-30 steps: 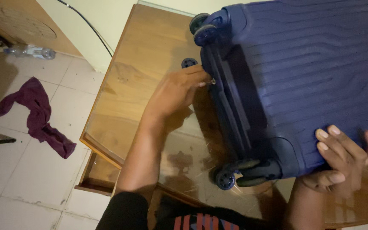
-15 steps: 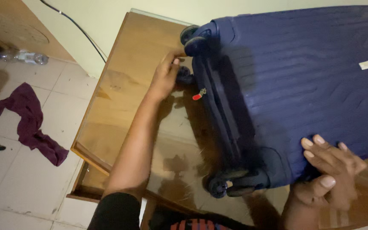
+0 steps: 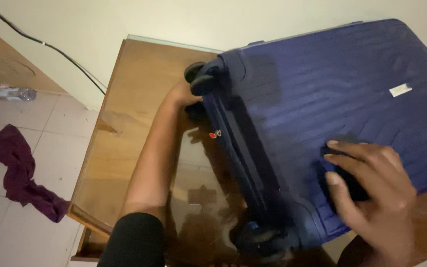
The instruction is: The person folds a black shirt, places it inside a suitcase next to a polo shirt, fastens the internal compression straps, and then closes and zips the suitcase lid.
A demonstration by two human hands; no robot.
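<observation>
A dark blue ribbed hard-shell suitcase (image 3: 322, 104) lies on its side on a wooden table with a glass top (image 3: 124, 128). My left hand (image 3: 180, 96) reaches to the suitcase's far corner, just below the twin wheel (image 3: 197, 79); its fingertips are hidden behind the wheel. My right hand (image 3: 369, 190) lies on top of the shell near the front corner, fingers spread, with a dark patch under them. A small red zip pull (image 3: 213, 134) hangs at the suitcase's side. The near wheel (image 3: 255, 237) is in shadow.
A purple cloth (image 3: 16, 173) lies on the tiled floor to the left. A plastic bottle (image 3: 6, 93) lies further back by a wooden panel. A black cable (image 3: 40, 43) runs along the pale wall. A drawer edge (image 3: 82, 247) shows below the table.
My left hand moved from the zip area up to the far wheel. My right hand left the suitcase's lower edge and now rests on top of the shell. The view shifted left and down.
</observation>
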